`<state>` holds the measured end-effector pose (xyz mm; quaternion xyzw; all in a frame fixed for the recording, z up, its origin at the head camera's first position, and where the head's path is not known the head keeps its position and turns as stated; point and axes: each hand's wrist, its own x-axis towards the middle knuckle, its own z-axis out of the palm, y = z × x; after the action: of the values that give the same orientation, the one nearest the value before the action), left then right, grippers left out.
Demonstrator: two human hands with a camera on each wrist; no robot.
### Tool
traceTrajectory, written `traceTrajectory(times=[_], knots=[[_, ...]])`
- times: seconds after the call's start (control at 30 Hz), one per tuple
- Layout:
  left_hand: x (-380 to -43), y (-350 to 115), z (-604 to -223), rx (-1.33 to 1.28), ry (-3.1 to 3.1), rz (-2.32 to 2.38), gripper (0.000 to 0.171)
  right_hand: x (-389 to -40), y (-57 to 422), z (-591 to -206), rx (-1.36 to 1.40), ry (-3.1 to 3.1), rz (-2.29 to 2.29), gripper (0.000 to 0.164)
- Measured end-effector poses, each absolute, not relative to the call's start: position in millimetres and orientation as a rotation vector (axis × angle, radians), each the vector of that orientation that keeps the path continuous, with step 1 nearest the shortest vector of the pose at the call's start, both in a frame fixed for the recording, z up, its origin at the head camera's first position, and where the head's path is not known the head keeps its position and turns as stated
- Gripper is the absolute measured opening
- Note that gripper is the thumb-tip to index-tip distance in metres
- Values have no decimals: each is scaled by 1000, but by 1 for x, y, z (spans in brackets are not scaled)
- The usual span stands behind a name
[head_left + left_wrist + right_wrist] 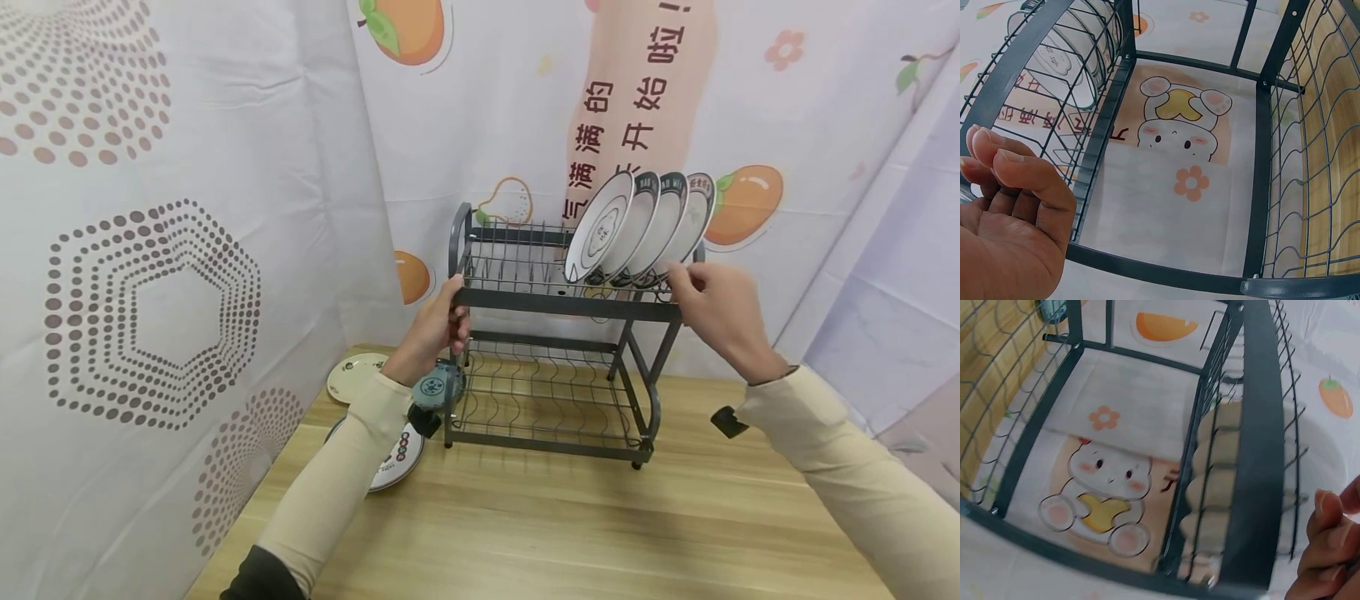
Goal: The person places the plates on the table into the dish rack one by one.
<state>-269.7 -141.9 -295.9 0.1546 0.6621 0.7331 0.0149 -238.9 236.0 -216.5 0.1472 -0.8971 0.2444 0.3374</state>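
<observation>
A dark grey two-tier dish rack (555,302) stands on the table. My left hand (441,323) grips its upper tier at the left front corner, thumb up and fingers curled below; the left wrist view shows those fingers (1035,178) beside the front bar. Several white plates with dark patterned rims stand tilted on edge at the upper tier's right, the leftmost plate (600,229) facing me. At the rightmost plate (701,212), my right hand (720,308) pinches the lower rim over the right front corner. Its curled fingers (1329,550) show outside the front bar in the right wrist view.
Left of the rack, a cream plate (354,375), a blue patterned dish (433,388) and a white plate (397,462) lie on the wooden table (525,525). A printed curtain (480,108) hangs close behind the rack, and another sheet (180,308) covers the left side.
</observation>
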Motion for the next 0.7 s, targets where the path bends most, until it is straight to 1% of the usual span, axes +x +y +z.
traceTrajectory(times=[0.27, 0.43, 0.53, 0.7], knots=[[-269, -142, -296, 454, 2044, 2282, 60, -238, 268, -236, 249, -2377, 690, 53], [-267, -142, -294, 438, 2052, 2271, 60, -238, 280, -245, 189, -2439, 759, 56], [-267, -142, -294, 428, 2068, 2264, 61, -240, 285, -248, 161, -2515, 924, 58], [-267, -142, -294, 414, 2108, 2243, 63, -241, 287, -254, 121, -2554, 1404, 59]])
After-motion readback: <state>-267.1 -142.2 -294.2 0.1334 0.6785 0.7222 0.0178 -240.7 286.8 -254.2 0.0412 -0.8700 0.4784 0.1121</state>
